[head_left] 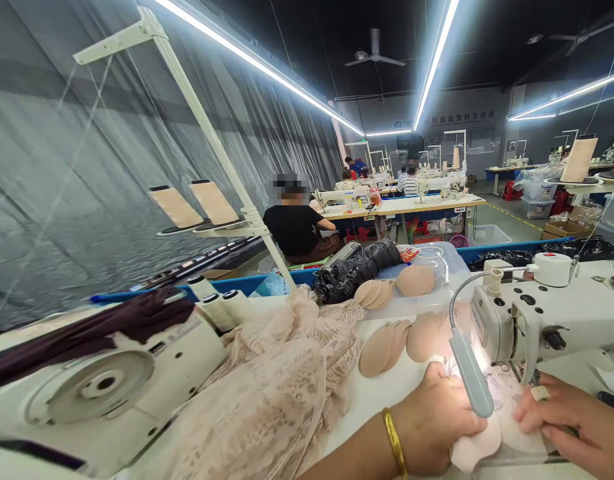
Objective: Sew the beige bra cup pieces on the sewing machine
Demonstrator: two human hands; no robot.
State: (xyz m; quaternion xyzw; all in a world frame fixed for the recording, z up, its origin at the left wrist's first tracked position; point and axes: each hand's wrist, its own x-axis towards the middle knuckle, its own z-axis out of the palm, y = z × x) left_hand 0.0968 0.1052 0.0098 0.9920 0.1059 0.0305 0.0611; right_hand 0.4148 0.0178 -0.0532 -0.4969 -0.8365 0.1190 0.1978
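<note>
The bangle (pixel 394 442) on the left hand (pixel 434 427) is gold, and the padded cup (pixel 474 448) under both hands is pale peach. The lace heap (pixel 281 387) is blush pink with a netted floral pattern. Loose cups (pixel 387 347) on the white table (pixel 381 393) are tan. The sewing machine (pixel 547 320) is cream, its lamp (pixel 471 373) grey-blue; the bag (pixel 357 270) behind is glossy black

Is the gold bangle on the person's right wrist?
No, the gold bangle sits on the left wrist, just behind the left hand that presses the pale beige fabric piece by the white sewing machine.
</note>
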